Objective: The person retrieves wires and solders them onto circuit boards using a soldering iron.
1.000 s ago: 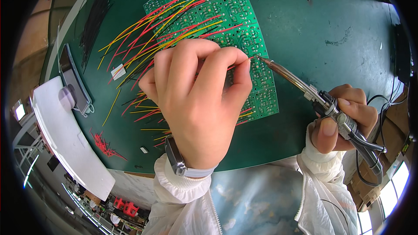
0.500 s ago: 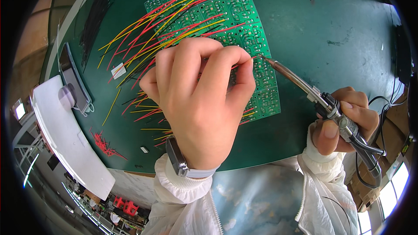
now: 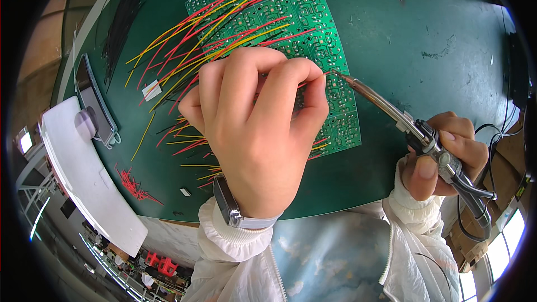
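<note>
My left hand (image 3: 260,117) is over a green circuit board panel (image 3: 313,8), its thumb and forefinger pinching a red wire (image 3: 328,73). The wire's end meets the board just past my fingertips. In my right hand (image 3: 444,156) is a soldering iron (image 3: 386,106), tilted down to the left. Its tip touches or nearly touches the board at that wire end. Red, yellow and black wires (image 3: 190,50) stand out from the board toward the left, several of them passing behind my left hand. My palm hides the middle of the panel.
Loose black wires (image 3: 120,28) lie at the far left of the green table (image 3: 391,39). A phone on a stand (image 3: 95,100) is at the left edge. Nearer me is a heap of short red wire pieces (image 3: 134,184). Cables (image 3: 495,134) run beside my right hand.
Hardly anything differs. Both hands, the pinched wire and the board stay in place, and the iron's tip remains at the wire's end.
</note>
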The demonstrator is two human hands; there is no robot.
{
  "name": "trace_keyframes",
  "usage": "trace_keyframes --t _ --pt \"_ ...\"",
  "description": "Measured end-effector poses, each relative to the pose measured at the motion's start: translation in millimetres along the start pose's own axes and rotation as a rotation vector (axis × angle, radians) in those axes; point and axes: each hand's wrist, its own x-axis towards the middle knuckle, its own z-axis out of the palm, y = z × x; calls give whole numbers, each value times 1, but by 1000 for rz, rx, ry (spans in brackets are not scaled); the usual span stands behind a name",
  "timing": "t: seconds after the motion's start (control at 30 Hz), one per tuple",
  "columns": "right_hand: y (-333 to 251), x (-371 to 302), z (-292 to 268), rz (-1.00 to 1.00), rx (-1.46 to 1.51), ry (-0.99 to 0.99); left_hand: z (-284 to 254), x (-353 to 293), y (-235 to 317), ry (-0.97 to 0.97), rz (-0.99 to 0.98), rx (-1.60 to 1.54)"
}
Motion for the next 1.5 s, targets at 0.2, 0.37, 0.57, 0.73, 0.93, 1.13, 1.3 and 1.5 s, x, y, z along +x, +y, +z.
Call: trace_keyframes --t 0.2,0.37,0.57,0.73,0.93,1.13,1.3,1.5 --pt "1 1 2 -20 -14 74 0 2 1 -7 1 10" --pt "1 -2 -8 22 1 -49 0 1 0 -4 -2 5" --pt "1 0 -6 12 1 -64 0 1 1 -6 -2 13" --pt "1 1 1 -18 -42 63 0 1 2 -3 -6 14" --pt "1 -2 -8 32 42 1 -2 2 4 -11 4 45" --pt "3 -1 -3 -11 86 28 -8 -1 2 -25 2 62" --pt "4 -1 -6 -54 41 89 -14 1 2 -18 -31 -117" --pt "10 -6 -9 -83 -8 84 -73 -33 -27 54 -142 35"
